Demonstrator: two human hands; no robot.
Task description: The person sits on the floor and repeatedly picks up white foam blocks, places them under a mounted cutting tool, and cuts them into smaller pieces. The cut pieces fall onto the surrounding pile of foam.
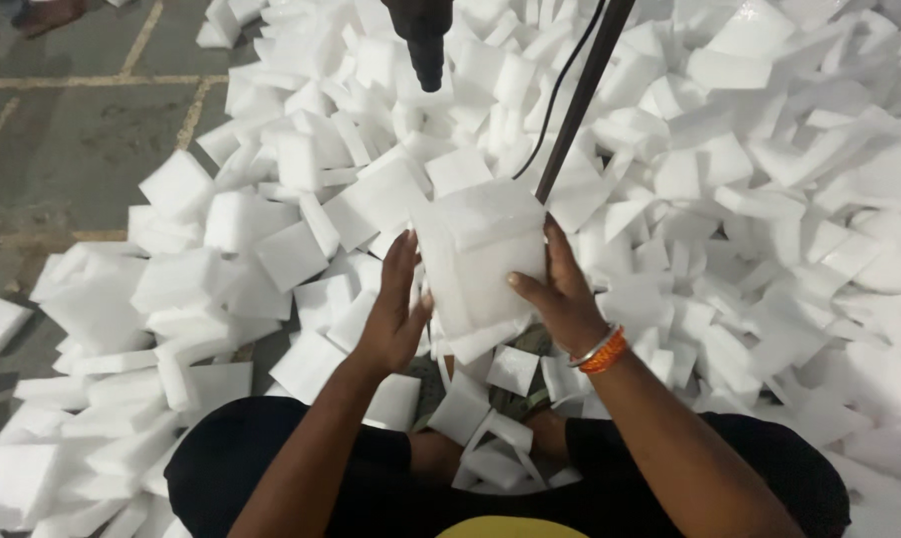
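Note:
I hold a stack of white foam pads (pixel 482 261) between both hands, above my lap. My left hand (pixel 395 304) presses flat against the stack's left side, fingers up. My right hand (pixel 560 289) grips the right side with the thumb across the front; an orange and silver bangle sits on that wrist. A dark metal rod (pixel 580 95) rises at a slant just behind the stack, with a black cable (pixel 555 95) beside it. A black tool nozzle (pixel 425 45) hangs above.
A large heap of loose white foam pads (pixel 729 179) covers the floor ahead and to the right, with more pieces (pixel 102 309) at the left. Grey concrete floor (pixel 72 139) with painted lines shows at upper left. My legs in black cloth (pixel 261 458) are at the bottom.

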